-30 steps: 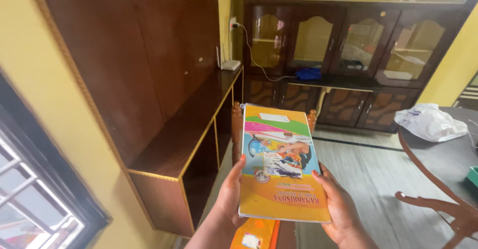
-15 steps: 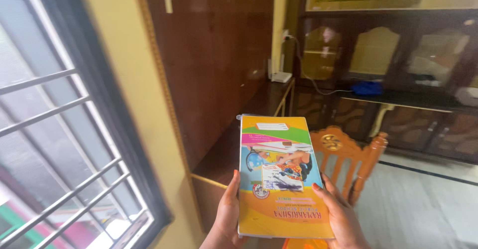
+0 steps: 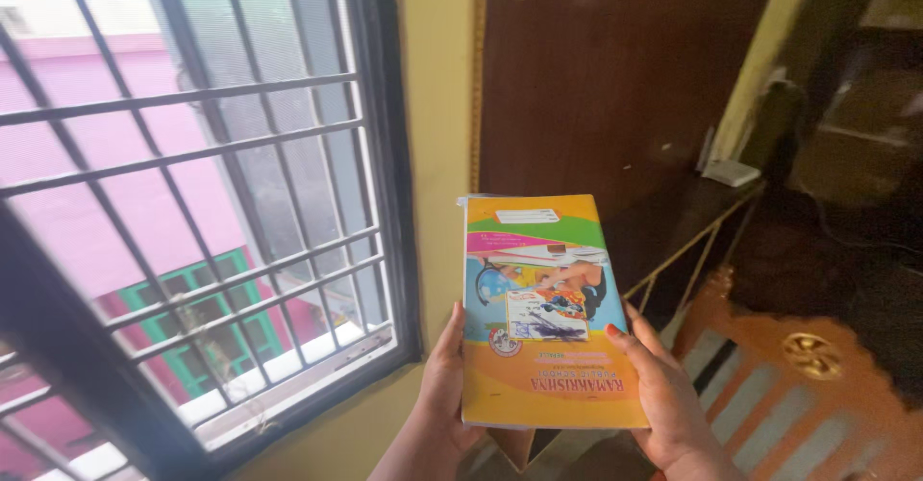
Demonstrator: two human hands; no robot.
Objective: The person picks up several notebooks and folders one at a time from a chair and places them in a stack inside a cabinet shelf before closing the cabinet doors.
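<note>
One barred window (image 3: 192,202) is filling the left half of the view, its dark frame running out past the left and bottom edges; six or so grey crossbars and several uprights are showing, and a pink wall with one green-framed opening is lying blurred behind them. One dark brown wooden cabinet door (image 3: 615,77) is standing to the right of a yellow wall strip, carrying one small pale rectangular sticker near its top edge. One orange wooden chair back (image 3: 798,385) is sitting at the lower right, cut off by the frame, with one round gold medallion on it. The far right corner is staying too dark and blurred to make out; one white flat box (image 3: 731,172) is resting on a shelf there.

One softcover school book (image 3: 543,313) is being held flat in the middle of the view, upside down to the camera. Its cover is showing an orange ground, a green band, a pink strip, a white label box near the far edge and a blue picture panel with a scribbled white patch. More pages or a second book beneath it are hard to tell apart.

The left hand (image 3: 444,385) is clamping the book's left edge, thumb on the cover. The right hand (image 3: 663,399) is clamping the right edge likewise; both wrists are cut off below.
</note>
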